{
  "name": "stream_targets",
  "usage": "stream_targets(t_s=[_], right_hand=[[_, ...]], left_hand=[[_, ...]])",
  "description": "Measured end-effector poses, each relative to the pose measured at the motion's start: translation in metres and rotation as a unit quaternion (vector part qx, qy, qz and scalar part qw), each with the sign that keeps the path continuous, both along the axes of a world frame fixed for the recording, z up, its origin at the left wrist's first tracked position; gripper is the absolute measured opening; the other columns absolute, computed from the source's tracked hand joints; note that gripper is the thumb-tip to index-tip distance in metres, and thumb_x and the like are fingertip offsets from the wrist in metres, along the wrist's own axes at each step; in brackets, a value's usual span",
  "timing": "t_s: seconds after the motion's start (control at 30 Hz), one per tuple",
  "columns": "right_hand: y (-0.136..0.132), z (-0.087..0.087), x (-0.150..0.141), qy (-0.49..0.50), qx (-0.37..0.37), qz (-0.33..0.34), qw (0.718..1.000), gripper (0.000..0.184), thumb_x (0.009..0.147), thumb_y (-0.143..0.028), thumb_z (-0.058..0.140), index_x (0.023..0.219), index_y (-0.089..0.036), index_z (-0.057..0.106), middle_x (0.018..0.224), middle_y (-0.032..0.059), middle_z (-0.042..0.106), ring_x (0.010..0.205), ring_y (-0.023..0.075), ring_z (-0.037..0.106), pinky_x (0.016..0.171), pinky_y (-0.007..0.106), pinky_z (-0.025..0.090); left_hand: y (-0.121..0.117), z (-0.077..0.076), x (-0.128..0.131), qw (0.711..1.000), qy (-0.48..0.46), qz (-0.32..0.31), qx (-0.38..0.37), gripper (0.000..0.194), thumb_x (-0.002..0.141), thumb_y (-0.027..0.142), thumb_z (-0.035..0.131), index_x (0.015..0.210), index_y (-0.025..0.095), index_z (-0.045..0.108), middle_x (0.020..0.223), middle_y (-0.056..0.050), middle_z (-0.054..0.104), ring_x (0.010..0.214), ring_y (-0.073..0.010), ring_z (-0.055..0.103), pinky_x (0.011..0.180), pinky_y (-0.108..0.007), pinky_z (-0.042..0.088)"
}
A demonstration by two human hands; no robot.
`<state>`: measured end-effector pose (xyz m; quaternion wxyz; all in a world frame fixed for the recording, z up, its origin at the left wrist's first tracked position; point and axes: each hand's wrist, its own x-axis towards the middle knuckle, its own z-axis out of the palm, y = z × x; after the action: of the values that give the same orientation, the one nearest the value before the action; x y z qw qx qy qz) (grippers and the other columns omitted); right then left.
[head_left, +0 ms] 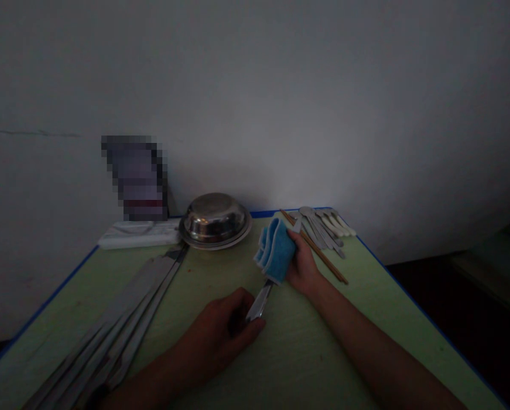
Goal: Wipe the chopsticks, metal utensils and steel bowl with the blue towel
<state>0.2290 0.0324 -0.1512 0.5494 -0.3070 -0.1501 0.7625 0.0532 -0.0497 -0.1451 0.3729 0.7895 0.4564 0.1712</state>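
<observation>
My left hand point(221, 322) is closed on the near end of a shiny metal utensil point(261, 300) with a flat, flared handle. The kind of utensil is unclear, since its middle is covered. A folded blue cloth point(280, 250) with pale edges is wrapped about that middle, and my right hand point(304, 265) grips the cloth from the right. Past the cloth, a narrow metal part shows near the right fingers. Just beyond that hand lie brown chopsticks point(323, 256) and several metal spoons point(321, 225).
An upturned steel bowl point(214, 219) rests on a dish at the back. Left of it are a white slab point(139, 234) and a blurred-out upright object point(138, 179). Several long flat metal utensils point(122, 313) fan across the left. The green table point(323, 353) has blue edges and meets a wall.
</observation>
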Motion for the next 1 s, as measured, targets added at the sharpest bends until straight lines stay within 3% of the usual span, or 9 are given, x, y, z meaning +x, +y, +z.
stream_targets(t_s=[0.2,0.47,0.67,0.83,1.0], right_hand=[[-0.0001,-0.001,0.0009,-0.001,0.011,-0.003,1.0,0.03,0.081,-0.038,0.044,0.092,-0.016,0.061,0.078,0.0043,0.071,0.083,0.0209,0.065,0.083,0.042,0.048],[-0.0007,-0.0005,0.0009,0.01,0.021,-0.012,1.0,0.028,0.081,-0.037,0.044,0.092,-0.017,0.061,0.075,0.0038,0.07,0.085,0.0212,0.065,0.082,0.041,0.05],[-0.0001,-0.0017,0.0008,0.013,0.022,0.004,1.0,0.031,0.08,-0.038,0.046,0.093,-0.014,0.062,0.076,0.0057,0.071,0.082,0.0212,0.066,0.081,0.039,0.05],[-0.0007,0.0006,0.0,0.012,0.011,-0.005,1.0,0.029,0.082,-0.036,0.044,0.092,-0.015,0.061,0.073,0.0043,0.07,0.081,0.0204,0.066,0.081,0.039,0.05],[-0.0003,0.0009,-0.0005,0.012,0.012,-0.017,1.0,0.029,0.082,-0.035,0.044,0.095,-0.015,0.06,0.074,0.0039,0.07,0.084,0.0205,0.066,0.082,0.04,0.049]], left_hand=[[-0.0011,-0.0014,-0.0015,1.0,-0.009,0.016,0.016,0.016,0.088,0.035,0.041,0.086,0.021,0.049,0.068,0.003,0.052,0.06,-0.0128,0.049,0.054,-0.022,0.038],[0.0014,0.0015,-0.0022,0.996,-0.073,0.02,0.057,0.036,0.092,0.023,0.031,0.127,0.026,0.033,0.095,0.0,0.059,0.07,-0.0119,0.055,0.067,-0.023,0.044],[0.0005,-0.0031,-0.0024,0.997,-0.06,0.015,0.051,0.039,0.089,0.023,0.038,0.127,0.029,0.032,0.094,0.002,0.062,0.066,-0.011,0.057,0.06,-0.02,0.044],[0.0014,-0.0045,-0.0011,0.996,-0.063,0.039,0.042,0.039,0.086,0.026,0.046,0.124,0.028,0.036,0.091,0.002,0.065,0.072,-0.0128,0.061,0.066,-0.022,0.046],[0.0038,-0.0022,-0.0019,0.996,-0.062,0.052,0.04,0.038,0.09,0.028,0.041,0.127,0.029,0.037,0.102,0.001,0.066,0.086,-0.0145,0.063,0.076,-0.024,0.046]])
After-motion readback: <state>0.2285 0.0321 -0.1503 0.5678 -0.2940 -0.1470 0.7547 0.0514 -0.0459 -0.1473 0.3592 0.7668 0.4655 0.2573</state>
